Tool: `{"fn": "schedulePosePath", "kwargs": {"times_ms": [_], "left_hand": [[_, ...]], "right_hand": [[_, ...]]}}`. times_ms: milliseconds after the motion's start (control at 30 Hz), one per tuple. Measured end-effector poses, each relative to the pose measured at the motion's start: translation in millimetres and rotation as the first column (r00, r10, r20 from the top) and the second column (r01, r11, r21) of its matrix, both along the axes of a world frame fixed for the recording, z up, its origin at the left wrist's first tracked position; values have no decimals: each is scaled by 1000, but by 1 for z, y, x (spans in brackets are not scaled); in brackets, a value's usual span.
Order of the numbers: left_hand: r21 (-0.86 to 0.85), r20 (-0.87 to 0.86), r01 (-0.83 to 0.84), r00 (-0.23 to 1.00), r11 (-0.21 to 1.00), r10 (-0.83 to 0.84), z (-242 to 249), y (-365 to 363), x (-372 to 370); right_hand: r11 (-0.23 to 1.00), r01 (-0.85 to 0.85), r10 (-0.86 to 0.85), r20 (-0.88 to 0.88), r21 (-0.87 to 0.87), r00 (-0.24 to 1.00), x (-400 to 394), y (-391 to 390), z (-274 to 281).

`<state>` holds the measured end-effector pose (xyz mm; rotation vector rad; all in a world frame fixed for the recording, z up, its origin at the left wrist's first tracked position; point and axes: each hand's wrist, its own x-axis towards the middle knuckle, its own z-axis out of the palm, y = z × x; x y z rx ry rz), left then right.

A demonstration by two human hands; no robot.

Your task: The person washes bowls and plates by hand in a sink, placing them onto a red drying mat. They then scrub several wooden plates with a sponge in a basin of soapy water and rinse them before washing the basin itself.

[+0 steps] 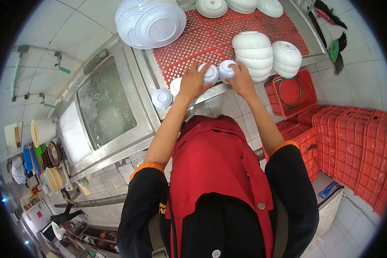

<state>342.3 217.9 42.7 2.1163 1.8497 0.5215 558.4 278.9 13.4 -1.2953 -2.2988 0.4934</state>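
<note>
My left hand [193,81] has its thumb and fingers around a small white bowl [210,75] at the front edge of the metal counter. Right beside it, my right hand [242,80] grips another small white bowl [226,70] from its right side. The two bowls sit close together, bottoms up. Two more small bowls stand to the left of my left hand: one upturned at the counter corner [162,98], the other partly hidden by my wrist [175,86]. A red perforated mat [193,45] lies beneath part of the crockery.
Stacked white bowls [253,56] and a shorter stack [287,59] stand at the right. White plates [157,28] are piled at the back left. A water-filled sink [106,103] lies left. Red crates [348,146] and a red bin with a green hose [290,92] are right.
</note>
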Motion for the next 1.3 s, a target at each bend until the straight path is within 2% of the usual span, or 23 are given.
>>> {"fn": "schedulePosePath", "kwargs": {"times_ms": [67, 100, 200, 233, 333, 367, 400, 433, 500, 533, 567, 667, 733, 800, 1067, 1167, 1300], "left_hand": [[69, 33, 16, 999, 997, -18, -1, -5, -1], [158, 57, -15, 998, 987, 6, -1, -10, -3], [351, 234, -130, 971, 927, 47, 4, -30, -38], [369, 254, -218, 959, 903, 128, 6, -41, -59], [341, 256, -517, 855, 785, 452, -20, -87, -152], [289, 187, -606, 795, 741, 577, -41, -104, -187], [229, 74, -684, 722, 693, 688, -64, -123, -224], [175, -37, -754, 638, 633, 769, -89, -142, -261], [12, -192, -861, 497, 508, 846, -113, -166, -324], [-97, -240, -890, 454, 445, 858, -120, -173, -353], [-206, -289, -904, 423, 375, 859, -127, -179, -381], [-320, -156, -851, 481, 416, 863, -157, -183, -451], [-543, -319, -715, 661, 441, 679, -198, -174, -501], [-655, -360, -625, 752, 425, 551, -229, -161, -535], [-707, -312, -592, 752, 387, 581, -319, -98, -590], [-714, -286, -589, 739, 379, 610, -339, -87, -574], [-710, -265, -597, 717, 373, 644, -352, -87, -514]], "right_hand": [[1000, 16, -18, -83, -27, 996, 1, -6, -5], [999, 23, -27, -122, -33, 992, 0, -6, -3], [996, 72, -76, -96, -54, 992, -1, -15, 5], [996, 25, -15, -120, 83, 993, 3, -12, -5], [998, 70, -69, 45, -5, 997, 0, -13, -2], [994, 28, -38, 92, 102, 995, 1, -13, -3], [997, 39, -41, 33, 61, 999, -7, -19, 17], [986, 56, -65, 56, 158, 996, -11, -21, 29], [950, 289, -279, -92, 120, 956, -45, -37, 67], [933, 311, -291, -128, 179, 948, -56, -42, 74], [923, 340, -319, -138, 177, 938, -70, -49, 84], [922, 380, -362, -172, 78, 916, -110, -69, 103], [942, 335, -324, -184, 33, 928, -126, -79, 104], [942, 336, -335, -164, -19, 928, -140, -88, 109], [894, 439, -441, -1, -89, 897, -188, -92, 119], [919, 379, -381, 2, -111, 924, -214, -83, 113], [930, 341, -339, 40, -137, 940, -235, -79, 105]]}}
